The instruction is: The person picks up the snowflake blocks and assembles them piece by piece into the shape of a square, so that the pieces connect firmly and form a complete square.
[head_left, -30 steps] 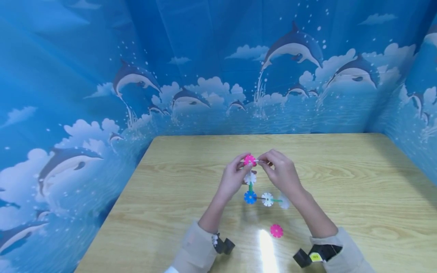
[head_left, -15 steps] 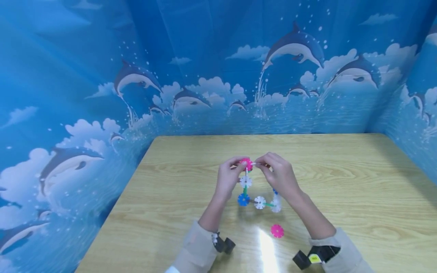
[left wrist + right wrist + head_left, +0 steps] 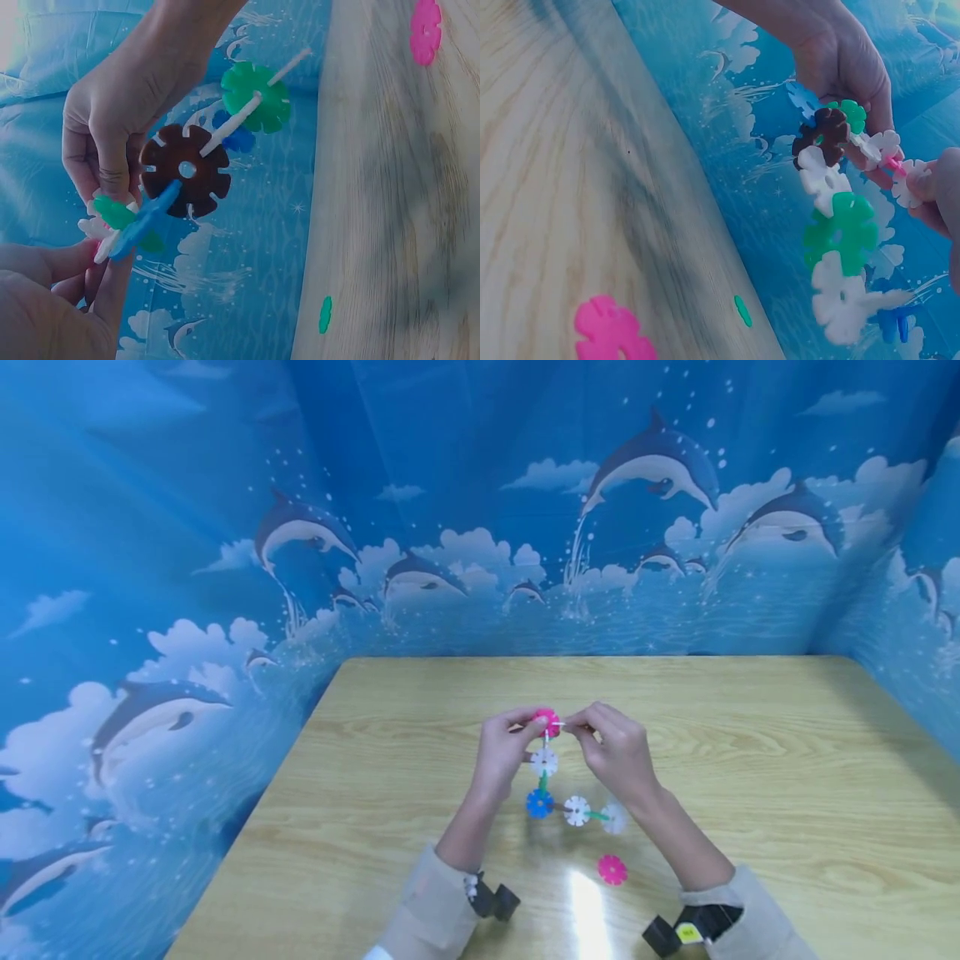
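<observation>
In the head view my left hand (image 3: 498, 756) pinches a pink notched snowflake disc (image 3: 551, 722). My right hand (image 3: 619, 756) pinches a white snowflake disc (image 3: 909, 184), seen edge-on from the head, against the pink disc's right side. From the pink disc a linked chain hangs down and bends right: a white disc (image 3: 544, 762), a blue disc (image 3: 539, 803), a brown disc (image 3: 186, 171), another white disc (image 3: 577, 811) and a green disc (image 3: 256, 97). The chain's right end is partly hidden behind my right hand.
A loose pink disc (image 3: 612, 869) lies on the wooden table (image 3: 420, 727) in front of the chain. A small green disc (image 3: 325, 315) shows edge-on in the left wrist view. A blue dolphin-print curtain (image 3: 480, 527) stands behind the table.
Both hands keep their pinches. The hanging chain swings slightly left, then back right. The blue piece seen near my right hand half a second ago is hidden now.
</observation>
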Tool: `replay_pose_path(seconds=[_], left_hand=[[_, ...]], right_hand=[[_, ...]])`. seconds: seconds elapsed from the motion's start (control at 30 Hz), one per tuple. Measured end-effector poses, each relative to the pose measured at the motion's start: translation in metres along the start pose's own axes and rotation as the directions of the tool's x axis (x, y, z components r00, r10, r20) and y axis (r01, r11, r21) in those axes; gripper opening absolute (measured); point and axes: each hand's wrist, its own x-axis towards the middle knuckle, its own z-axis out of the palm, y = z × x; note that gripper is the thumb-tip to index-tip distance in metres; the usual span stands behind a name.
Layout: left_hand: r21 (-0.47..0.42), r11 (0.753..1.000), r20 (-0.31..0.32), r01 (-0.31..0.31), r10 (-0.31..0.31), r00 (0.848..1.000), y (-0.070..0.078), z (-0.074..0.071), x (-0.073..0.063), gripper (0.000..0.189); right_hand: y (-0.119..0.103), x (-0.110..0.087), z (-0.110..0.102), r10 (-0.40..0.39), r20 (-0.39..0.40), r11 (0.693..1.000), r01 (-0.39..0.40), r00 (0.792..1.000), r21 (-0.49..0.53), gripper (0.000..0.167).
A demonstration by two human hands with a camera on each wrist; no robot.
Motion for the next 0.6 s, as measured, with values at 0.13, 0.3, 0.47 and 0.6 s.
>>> replay_pose_path(seconds=[0.13,0.3,0.47,0.6], left_hand=[[-0.011,1.000,-0.002,0.011,-0.011,1.000,0.000,0.000,0.001,0.018],[-0.046,0.999,0.025,0.022,-0.021,0.999,-0.001,-0.003,0.004,0.020],[-0.078,0.996,0.009,0.044,-0.043,0.999,0.002,-0.014,0.009,0.024],[-0.139,0.989,-0.045,0.048,-0.054,0.998,0.006,-0.028,0.014,0.026]], right_hand=[[0.002,0.001,0.000,-0.012,-0.002,1.000,0.013,1.000,0.028,0.015],[0.002,0.006,-0.004,0.007,0.069,0.999,-0.010,0.998,0.038,0.019],[0.007,0.012,-0.020,0.061,0.130,0.998,-0.061,0.990,0.000,0.026],[0.014,0.017,-0.040,0.167,0.158,0.985,-0.170,0.973,0.003,0.020]])
